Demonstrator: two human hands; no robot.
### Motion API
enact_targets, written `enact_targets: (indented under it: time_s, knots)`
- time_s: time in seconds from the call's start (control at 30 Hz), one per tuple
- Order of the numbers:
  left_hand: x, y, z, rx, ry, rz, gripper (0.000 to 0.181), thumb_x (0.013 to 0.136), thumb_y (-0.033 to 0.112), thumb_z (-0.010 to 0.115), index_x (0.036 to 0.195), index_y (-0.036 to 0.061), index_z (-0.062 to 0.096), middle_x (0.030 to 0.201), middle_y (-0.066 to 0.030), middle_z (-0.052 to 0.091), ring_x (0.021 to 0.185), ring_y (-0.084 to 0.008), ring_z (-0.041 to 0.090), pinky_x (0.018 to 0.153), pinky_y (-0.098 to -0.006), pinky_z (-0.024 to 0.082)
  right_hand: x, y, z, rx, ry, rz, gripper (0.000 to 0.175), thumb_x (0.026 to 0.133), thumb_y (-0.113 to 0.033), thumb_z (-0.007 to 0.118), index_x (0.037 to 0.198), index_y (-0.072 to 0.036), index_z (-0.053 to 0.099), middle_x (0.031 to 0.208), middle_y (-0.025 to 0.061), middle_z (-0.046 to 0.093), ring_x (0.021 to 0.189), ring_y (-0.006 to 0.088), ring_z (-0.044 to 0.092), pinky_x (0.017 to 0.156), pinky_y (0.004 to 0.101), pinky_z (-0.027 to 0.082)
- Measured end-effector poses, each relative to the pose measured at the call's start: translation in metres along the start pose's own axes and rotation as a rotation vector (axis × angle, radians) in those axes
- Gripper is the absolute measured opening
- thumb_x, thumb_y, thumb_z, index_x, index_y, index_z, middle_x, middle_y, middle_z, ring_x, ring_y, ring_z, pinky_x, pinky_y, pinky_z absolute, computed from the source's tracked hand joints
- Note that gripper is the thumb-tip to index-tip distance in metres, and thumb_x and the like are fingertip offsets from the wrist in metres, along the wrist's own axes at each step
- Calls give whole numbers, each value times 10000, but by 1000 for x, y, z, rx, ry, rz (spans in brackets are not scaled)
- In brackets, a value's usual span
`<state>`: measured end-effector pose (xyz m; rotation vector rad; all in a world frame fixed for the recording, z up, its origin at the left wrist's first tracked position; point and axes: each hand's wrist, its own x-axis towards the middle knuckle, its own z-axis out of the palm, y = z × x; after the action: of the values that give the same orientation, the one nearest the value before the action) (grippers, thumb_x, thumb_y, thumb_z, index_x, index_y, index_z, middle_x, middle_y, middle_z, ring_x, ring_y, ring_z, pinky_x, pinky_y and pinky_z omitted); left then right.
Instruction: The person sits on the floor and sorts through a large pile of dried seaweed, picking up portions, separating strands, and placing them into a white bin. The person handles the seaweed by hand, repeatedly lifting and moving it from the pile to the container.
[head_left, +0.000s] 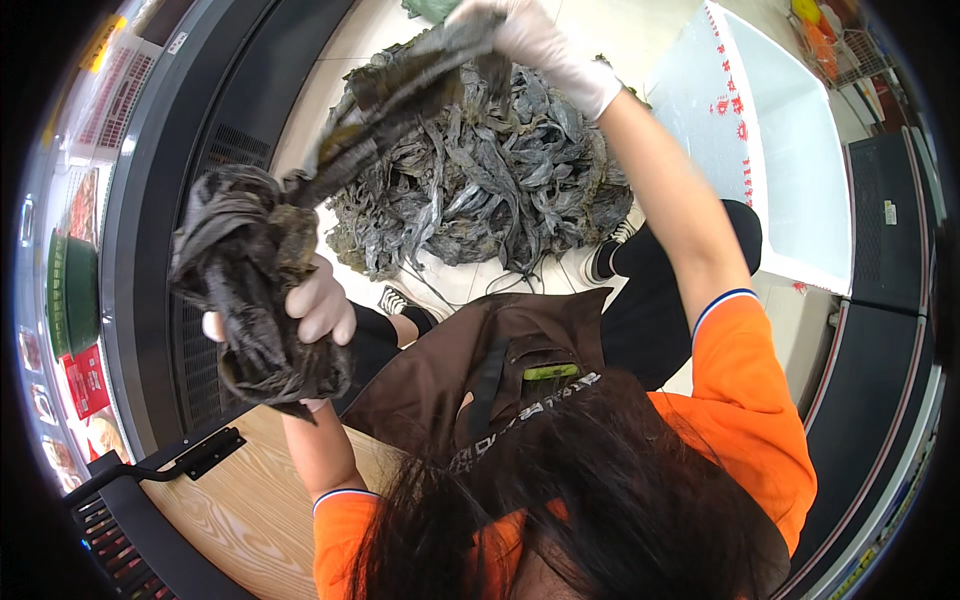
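Observation:
My left hand (319, 304), in a thin white glove, grips a thick folded bundle of dark dried kelp (251, 262) at the left. From the top of that bundle a long kelp strip (390, 112) stretches up and right to my right hand (517, 34), also gloved, whose fingers are closed on its far end. The strip is slightly blurred. Beneath it, on the floor between my feet, lies a large heap of grey-black kelp (480, 180). Part of the heap is hidden by the strip and my right hand.
A white foam box (795, 172) with red print stands on its side at the right. Dark display cases (862, 360) line the right; another case (157, 225) runs along the left, with a green basket (75, 292) beyond. A wood-grain board (247, 495) is at lower left. Dark cords lie near my shoes.

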<state>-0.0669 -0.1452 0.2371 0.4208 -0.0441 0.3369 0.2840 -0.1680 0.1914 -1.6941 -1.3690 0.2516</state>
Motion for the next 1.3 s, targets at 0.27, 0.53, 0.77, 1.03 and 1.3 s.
enact_targets:
  time_s: [0.27, 0.53, 0.77, 1.03, 1.3]
  knots:
    - [13, -21, 5, -24, 125, -144, 815, 736, 444, 704, 1316, -6, 350, 822, -11, 468, 680, -127, 476, 680, -321, 398, -30, -27, -23, -817, -233, -138, 709, 626, -242, 782, 1268, -102, 516, 1301, 147, 530, 1218, 270, 487, 996, 397, 408]
    - [46, -50, -68, -209, 185, -280, 668, 803, 489, 559, 1211, -29, 446, 932, -65, 489, 809, -195, 496, 797, -380, 443, -139, -1, 110, 857, -527, 273, 635, 708, -100, 731, 1293, -48, 487, 1147, 73, 610, 1055, 151, 542, 962, 315, 419]
    - [63, 1, -90, 645, 687, -393, 486, 772, 356, 677, 1086, -11, 620, 917, -134, 676, 783, -236, 639, 788, -383, 532, -139, -7, 126, -143, -594, 268, 415, 809, -321, 628, 1118, -49, 582, 947, 220, 655, 911, 370, 633, 793, 414, 501]
    - [107, -4, -102, 1654, 239, -561, 528, 612, 216, 773, 1052, -35, 626, 982, -135, 674, 858, -227, 629, 827, -325, 487, -135, -14, 140, 42, -496, 318, 401, 812, -290, 615, 1088, 1, 593, 973, 209, 655, 949, 334, 627, 827, 408, 478]
    - [124, -45, -84, 2294, 455, -396, 749, 542, 327, 840, 1073, -66, 487, 965, -266, 638, 938, -389, 632, 830, -419, 506, -143, -20, 124, 1179, -152, 697, 567, 800, -550, 682, 1103, -81, 585, 815, -37, 585, 645, 79, 472, 590, 233, 373]
